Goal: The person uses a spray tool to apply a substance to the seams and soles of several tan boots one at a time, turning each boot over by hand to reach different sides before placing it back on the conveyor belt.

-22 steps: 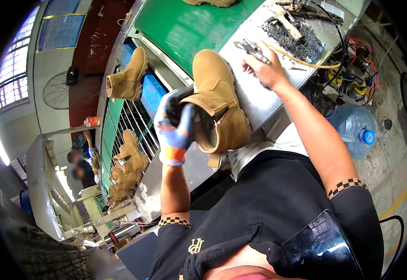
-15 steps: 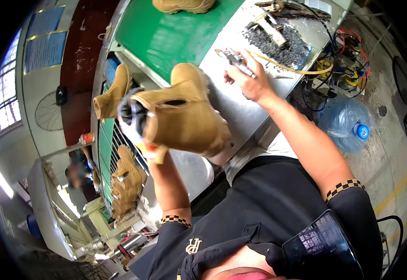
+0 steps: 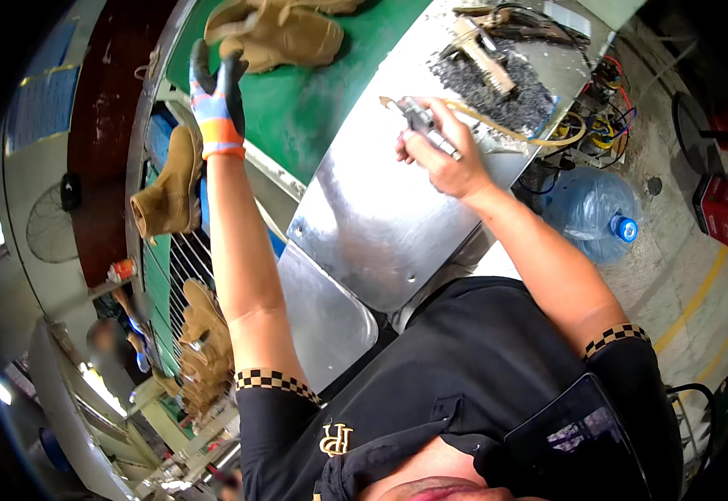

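Reaching out, my gloved left hand (image 3: 218,96) is spread and holds nothing; the boot (image 3: 284,33) lies on the green belt (image 3: 314,108) at two o'clock, long axis crosswise (touching, maybe). My right hand (image 3: 443,154) grips a spray gun (image 3: 421,121).

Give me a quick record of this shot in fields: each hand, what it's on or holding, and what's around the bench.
left hand: gloved left hand, fingers spread, beside the tan suede boot on the green belt; contact unclear
right hand: bare right hand gripping a slim metal tool with a yellowish hose
bench: shiny metal plate
beyond: wooden-handled brush on a dark mat
floor: blue water bottle
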Demonstrator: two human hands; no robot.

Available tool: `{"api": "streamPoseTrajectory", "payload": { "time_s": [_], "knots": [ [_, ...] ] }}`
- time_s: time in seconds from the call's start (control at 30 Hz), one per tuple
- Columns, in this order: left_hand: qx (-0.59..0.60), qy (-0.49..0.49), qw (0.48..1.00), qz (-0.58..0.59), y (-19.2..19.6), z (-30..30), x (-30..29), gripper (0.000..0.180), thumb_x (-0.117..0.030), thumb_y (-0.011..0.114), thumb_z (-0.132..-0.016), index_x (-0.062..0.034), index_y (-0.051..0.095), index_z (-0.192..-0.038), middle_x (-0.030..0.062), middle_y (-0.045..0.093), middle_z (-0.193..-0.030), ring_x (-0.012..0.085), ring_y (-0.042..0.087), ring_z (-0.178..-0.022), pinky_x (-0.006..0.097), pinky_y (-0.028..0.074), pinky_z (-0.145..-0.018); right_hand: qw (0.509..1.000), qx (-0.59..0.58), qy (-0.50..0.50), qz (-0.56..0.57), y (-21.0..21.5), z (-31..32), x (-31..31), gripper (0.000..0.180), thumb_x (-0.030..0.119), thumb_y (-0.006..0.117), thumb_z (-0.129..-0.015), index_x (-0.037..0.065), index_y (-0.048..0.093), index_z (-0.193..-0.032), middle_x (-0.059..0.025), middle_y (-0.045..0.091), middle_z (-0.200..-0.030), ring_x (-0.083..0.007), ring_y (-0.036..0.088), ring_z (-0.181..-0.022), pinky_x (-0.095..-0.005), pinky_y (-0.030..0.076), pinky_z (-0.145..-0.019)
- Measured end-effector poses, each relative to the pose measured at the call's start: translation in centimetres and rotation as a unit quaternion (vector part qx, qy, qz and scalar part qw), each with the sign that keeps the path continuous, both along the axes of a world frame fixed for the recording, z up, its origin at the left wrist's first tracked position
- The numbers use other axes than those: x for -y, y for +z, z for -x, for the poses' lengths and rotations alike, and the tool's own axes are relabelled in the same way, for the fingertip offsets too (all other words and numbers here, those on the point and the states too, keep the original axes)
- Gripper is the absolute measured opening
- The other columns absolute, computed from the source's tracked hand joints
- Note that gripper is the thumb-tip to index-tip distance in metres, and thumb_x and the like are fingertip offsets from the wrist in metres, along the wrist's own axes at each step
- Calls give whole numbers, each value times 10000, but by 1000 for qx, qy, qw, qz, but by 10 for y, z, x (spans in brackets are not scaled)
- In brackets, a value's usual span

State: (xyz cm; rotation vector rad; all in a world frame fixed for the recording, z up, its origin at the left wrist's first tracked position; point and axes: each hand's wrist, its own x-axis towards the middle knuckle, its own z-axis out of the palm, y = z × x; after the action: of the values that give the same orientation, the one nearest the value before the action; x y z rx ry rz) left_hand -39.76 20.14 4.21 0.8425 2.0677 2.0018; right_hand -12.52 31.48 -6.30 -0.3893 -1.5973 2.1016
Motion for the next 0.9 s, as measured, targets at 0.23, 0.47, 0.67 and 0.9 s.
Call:
{"api": "streamPoseTrajectory", "payload": {
  "time_s": [0.23,0.47,0.67,0.9],
  "knots": [
    [-225,183,887,360,3,6,276,603,-183,705,-876,-33,457,-1405,141,503,-1406,257,503,-1262,358,378,-1072,1000,10,-4,10,7,-2,2,416,99,542,-922,-43,457,-1304,-91,636,-850,-148,633,-732,-256,502,-647],
    [-65,403,567,716,30,5,662,887,-641,695,-734,-46,511,-1365,168,674,-1148,287,625,-1108,376,450,-991,999,-18,-26,-26,12,7,16,363,58,534,-872,-5,518,-1228,-89,652,-840,-134,641,-687,-242,516,-547],
    [-48,509,635,579,-20,-5,648,544,-559,729,-740,-99,738,-1030,100,723,-1045,272,671,-957,381,493,-858,998,-15,-55,-31,13,5,19,376,55,544,-874,-15,519,-1243,-111,656,-846,-154,646,-705,-253,520,-568],
    [-1,557,606,568,-14,-24,685,590,-579,765,-705,-57,723,-976,129,721,-996,287,674,-910,395,511,-834,997,-20,-74,-32,10,14,22,354,78,571,-839,-7,568,-1183,-86,667,-826,-136,654,-671,-247,513,-535]
  ]
}}
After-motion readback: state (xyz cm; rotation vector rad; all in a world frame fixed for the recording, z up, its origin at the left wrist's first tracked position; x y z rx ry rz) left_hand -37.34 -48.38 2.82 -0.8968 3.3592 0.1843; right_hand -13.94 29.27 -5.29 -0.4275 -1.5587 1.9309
